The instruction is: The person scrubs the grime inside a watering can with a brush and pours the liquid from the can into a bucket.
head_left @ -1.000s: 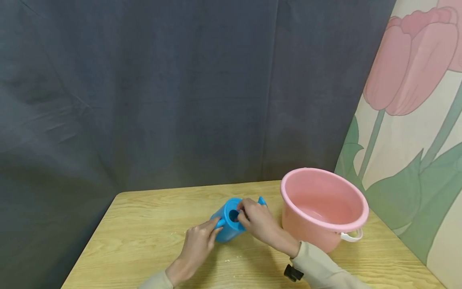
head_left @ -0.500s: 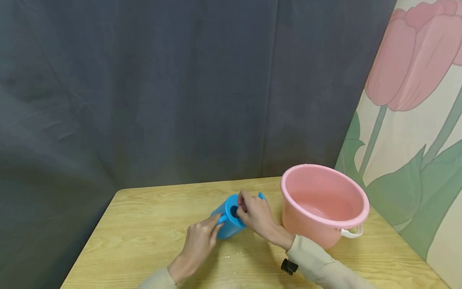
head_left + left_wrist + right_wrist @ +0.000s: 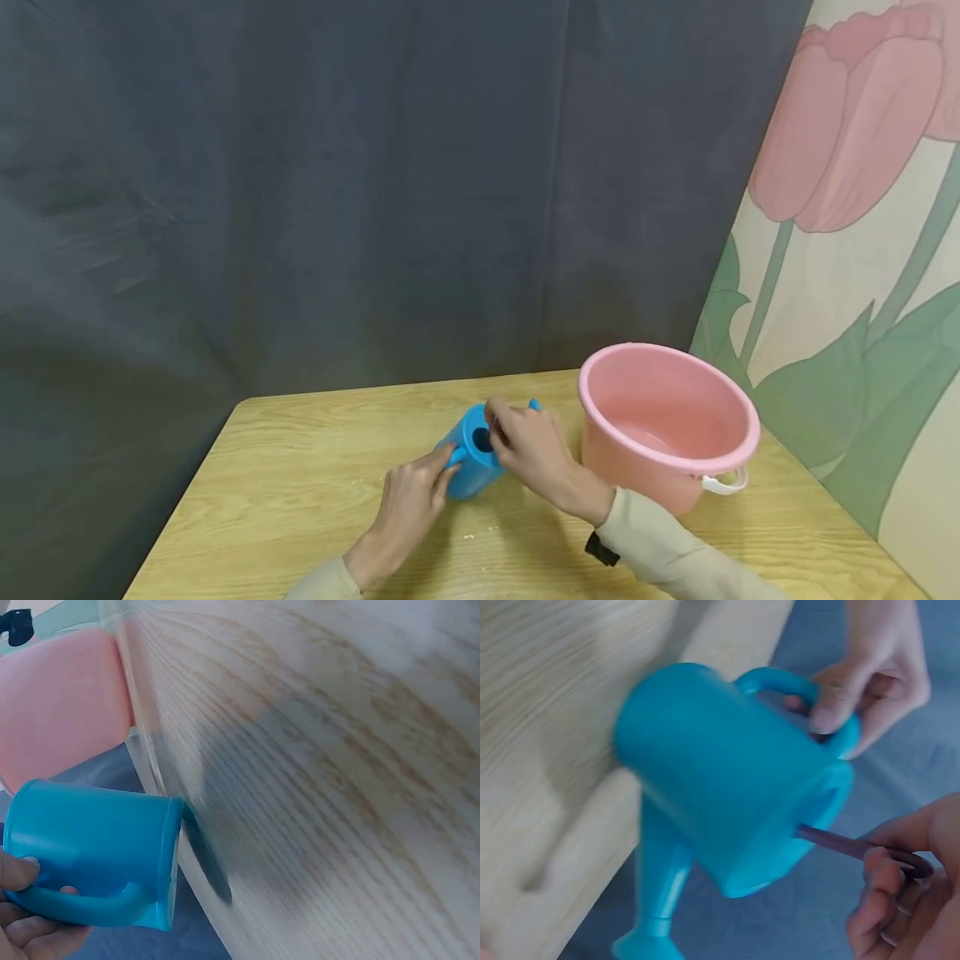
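Observation:
A blue watering can (image 3: 471,479) is at the middle of the wooden table, its round top opening facing up toward the head camera. My left hand (image 3: 408,500) grips its looped handle, thumb on top, as the right wrist view also shows. Over the opening is my right hand (image 3: 532,450), fingers curled. In the right wrist view it pinches a thin dark purplish stick (image 3: 836,841) with a rounded end. The stick's other end passes into the can's opening and is hidden inside. The can's spout (image 3: 660,889) points away from the handle.
A pink bucket (image 3: 637,479) with a white handle (image 3: 726,484) stands right of the can, near my right forearm. Small whitish specks lie on the wooden table (image 3: 300,492). A dark curtain (image 3: 375,208) hangs behind; a tulip-painted wall (image 3: 825,333) borders the right side.
My right hand has shifted slightly at the can's opening, its fingers a little higher over the rim than a second ago. The left hand keeps its grip, and the can stays in about the same place.

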